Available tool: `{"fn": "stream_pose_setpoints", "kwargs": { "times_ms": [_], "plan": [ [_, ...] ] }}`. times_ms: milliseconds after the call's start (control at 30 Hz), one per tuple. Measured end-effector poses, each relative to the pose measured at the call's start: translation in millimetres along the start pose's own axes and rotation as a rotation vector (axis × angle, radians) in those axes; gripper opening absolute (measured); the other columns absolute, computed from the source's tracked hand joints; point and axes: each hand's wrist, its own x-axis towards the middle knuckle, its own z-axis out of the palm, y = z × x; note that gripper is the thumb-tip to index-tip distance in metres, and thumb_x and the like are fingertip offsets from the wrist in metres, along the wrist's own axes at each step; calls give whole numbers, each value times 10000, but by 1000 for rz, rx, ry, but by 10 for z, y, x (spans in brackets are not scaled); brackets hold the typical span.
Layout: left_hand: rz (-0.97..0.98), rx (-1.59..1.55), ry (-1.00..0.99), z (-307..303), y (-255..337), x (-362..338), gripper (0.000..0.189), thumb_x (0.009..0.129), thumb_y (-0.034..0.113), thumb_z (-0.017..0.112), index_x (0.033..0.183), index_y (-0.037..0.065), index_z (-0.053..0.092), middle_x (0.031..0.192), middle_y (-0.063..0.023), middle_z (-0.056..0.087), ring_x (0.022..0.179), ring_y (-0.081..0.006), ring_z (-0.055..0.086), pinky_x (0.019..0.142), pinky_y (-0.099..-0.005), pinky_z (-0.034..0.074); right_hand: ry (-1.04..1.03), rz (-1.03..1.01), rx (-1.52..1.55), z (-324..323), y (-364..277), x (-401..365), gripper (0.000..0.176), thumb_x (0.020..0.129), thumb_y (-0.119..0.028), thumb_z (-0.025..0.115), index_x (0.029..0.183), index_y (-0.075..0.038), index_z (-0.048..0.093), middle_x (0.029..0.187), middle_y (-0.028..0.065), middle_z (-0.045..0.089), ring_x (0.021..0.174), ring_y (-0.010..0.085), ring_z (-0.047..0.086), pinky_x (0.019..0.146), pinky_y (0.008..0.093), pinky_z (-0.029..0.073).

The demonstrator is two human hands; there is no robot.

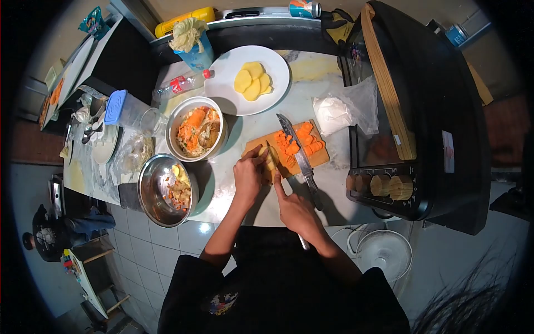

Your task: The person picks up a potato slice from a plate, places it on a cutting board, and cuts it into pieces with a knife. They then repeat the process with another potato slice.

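On the wooden cutting board (318, 158) my left hand (248, 173) grips a peeled yellow potato (270, 159), fingers bent over its upper side. My right hand (296, 210) is closed round a small knife, its blade tip at the potato and its handle end (303, 241) showing below the palm. Cut orange carrot pieces (306, 134) lie on the board's right part. A larger knife (301, 157) rests across them, its dark handle past the board's front edge. Beyond the board, a white plate (222, 67) bears several potato slices (253, 81).
Left of the board stand a pot (172, 146) of shredded vegetables and a steel bowl (146, 197) with peelings. A bag of white powder (332, 114) and a black oven (439, 139) are at right. A bottle (179, 84) lies behind. Another person (53, 234) is far left.
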Motion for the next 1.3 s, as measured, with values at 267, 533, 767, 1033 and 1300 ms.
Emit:
{"fn": "stream_pose_setpoints", "kwargs": {
  "times_ms": [267, 533, 767, 1033, 1300],
  "plan": [
    [53, 17, 57, 50, -51, -14, 336, 775, 16, 590, 1073, 111, 714, 1161, -152, 649, 821, -270, 702, 750, -342, 553, 1, 27, -26, 144, 38, -119, 894, 758, 45, 504, 1505, -95, 32, 706, 267, 623, 688, 458, 632, 638, 523, 499],
    [-11, -36, 22, 21, -10, -17, 401, 726, -70, 580, 1070, 88, 710, 1190, -162, 628, 906, -314, 679, 808, -368, 542, 6, 33, -71, 258, 62, -240, 896, 761, 47, 511, 1501, -76, 21, 710, 266, 626, 683, 455, 632, 635, 523, 500],
    [103, 9, 104, 90, -87, -47, 316, 778, 1, 567, 1051, 64, 712, 1158, -190, 640, 865, -295, 698, 769, -354, 550, 14, 35, -57, 281, 80, -427, 907, 767, 18, 551, 1502, -79, 29, 695, 270, 621, 672, 456, 627, 643, 519, 505],
    [71, -66, 134, 72, -47, -77, 291, 778, -14, 627, 1048, 55, 710, 1159, -185, 635, 1002, -335, 650, 843, -388, 528, 10, 66, -63, 251, 91, -634, 872, 795, 0, 544, 1511, -108, 59, 695, 289, 611, 677, 475, 612, 664, 529, 498],
    [76, -64, 145, 69, -68, -88, 273, 783, 28, 655, 1051, 51, 707, 1154, -183, 637, 954, -351, 658, 824, -379, 532, 112, 64, -7, 288, 91, -568, 831, 827, -21, 531, 1514, -145, 80, 691, 283, 610, 685, 476, 604, 678, 548, 480]
  ]
}}
